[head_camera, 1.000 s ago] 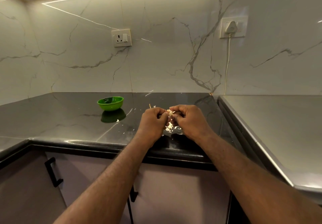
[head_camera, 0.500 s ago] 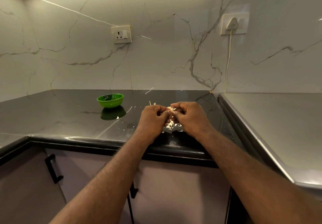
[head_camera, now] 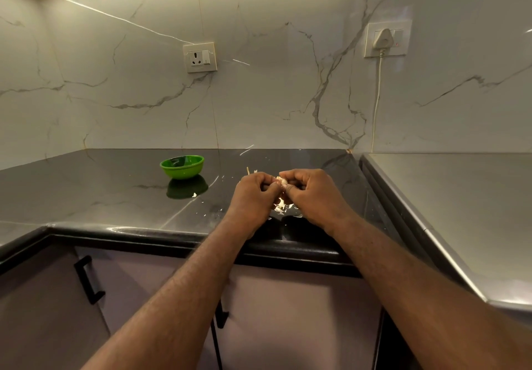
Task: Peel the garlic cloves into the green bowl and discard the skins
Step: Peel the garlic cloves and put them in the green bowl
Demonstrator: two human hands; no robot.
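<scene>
Pinching one garlic clove between left hand and right hand, above the skins on the near counter. Best to nick the root end, strip skin downward, then carry clove to green bowl, far left.

The person's left hand and right hand meet above the dark countertop, near its front edge. The curled fingers of both hands pinch a small pale garlic clove between them. Under the hands, pale garlic skins lie on the counter. The green bowl stands to the left, well apart from the hands. The marble wall carries a socket and, further right, a white plug with a cable hanging down.
</scene>
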